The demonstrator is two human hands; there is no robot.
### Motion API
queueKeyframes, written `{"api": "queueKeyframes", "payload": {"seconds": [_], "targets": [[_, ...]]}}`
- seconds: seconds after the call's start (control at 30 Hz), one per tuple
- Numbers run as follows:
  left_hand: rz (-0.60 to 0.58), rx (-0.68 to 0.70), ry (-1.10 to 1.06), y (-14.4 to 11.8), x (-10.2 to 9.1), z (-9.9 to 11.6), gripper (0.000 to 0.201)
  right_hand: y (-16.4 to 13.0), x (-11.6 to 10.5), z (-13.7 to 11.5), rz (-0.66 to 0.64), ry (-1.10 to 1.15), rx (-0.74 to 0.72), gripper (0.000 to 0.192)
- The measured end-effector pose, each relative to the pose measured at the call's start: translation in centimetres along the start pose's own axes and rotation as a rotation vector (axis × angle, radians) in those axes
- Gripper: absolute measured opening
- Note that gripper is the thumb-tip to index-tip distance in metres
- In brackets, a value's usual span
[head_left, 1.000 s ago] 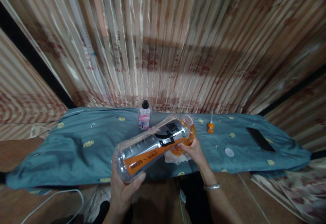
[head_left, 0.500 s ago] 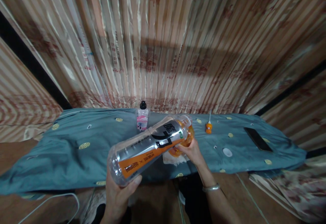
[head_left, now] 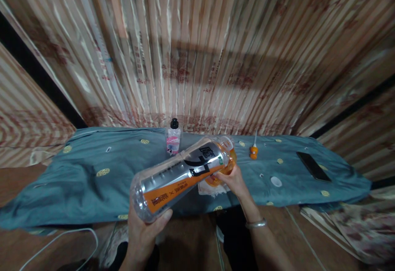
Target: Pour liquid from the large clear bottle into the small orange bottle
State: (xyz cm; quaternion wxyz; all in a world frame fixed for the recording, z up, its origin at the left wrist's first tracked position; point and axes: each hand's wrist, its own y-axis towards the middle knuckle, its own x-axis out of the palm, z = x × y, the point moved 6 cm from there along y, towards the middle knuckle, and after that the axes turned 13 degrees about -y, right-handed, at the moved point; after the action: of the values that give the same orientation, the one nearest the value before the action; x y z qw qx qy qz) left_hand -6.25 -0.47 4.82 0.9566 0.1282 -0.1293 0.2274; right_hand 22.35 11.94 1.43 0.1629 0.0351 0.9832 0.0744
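Fingers of left hand (head_left: pixel 145 232) wrapped the big bottle's (head_left: pixel 180 175) base — tipped neck-down; right hand (head_left: pixel 234 180) pinched the orange container (head_left: pixel 226 166) beneath, steadying it

I count two of my own hands in view: my left hand (head_left: pixel 145 232) and my right hand (head_left: pixel 236 180), with one silver bracelet (head_left: pixel 256 223) on the right wrist. There are three bottles: one large clear bottle (head_left: pixel 175 176) with an orange and silver label, one orange bottle (head_left: pixel 226 165) at its mouth, and one small bottle (head_left: pixel 173 140) with a black cap and pink label. There is one small orange cap (head_left: pixel 253 151) with a white stem, one white disc (head_left: pixel 275 181), one black phone (head_left: pixel 313 165), one white cloth (head_left: pixel 207 188) and one white cable (head_left: pixel 58 246). One blue sheet (head_left: pixel 92 180) covers the tabletop.
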Motion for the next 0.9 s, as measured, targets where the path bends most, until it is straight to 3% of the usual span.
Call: {"api": "queueKeyframes", "payload": {"seconds": [0.2, 0.57, 0.9], "targets": [[0.009, -0.023, -0.029, -0.1, 0.2, 0.0, 0.045, -0.1, 0.3, -0.4, -0.005, 0.008, 0.013, 0.046], [0.027, -0.003, 0.052, -0.1, -1.3, -1.7, 0.049, -0.2, 0.4, -0.8, 0.027, 0.045, 0.052, 0.046], [0.014, -0.003, 0.082, -0.1, -0.4, -0.8, 0.046, -0.1, 0.3, -1.5, 0.010, 0.008, 0.037, 0.041]]}}
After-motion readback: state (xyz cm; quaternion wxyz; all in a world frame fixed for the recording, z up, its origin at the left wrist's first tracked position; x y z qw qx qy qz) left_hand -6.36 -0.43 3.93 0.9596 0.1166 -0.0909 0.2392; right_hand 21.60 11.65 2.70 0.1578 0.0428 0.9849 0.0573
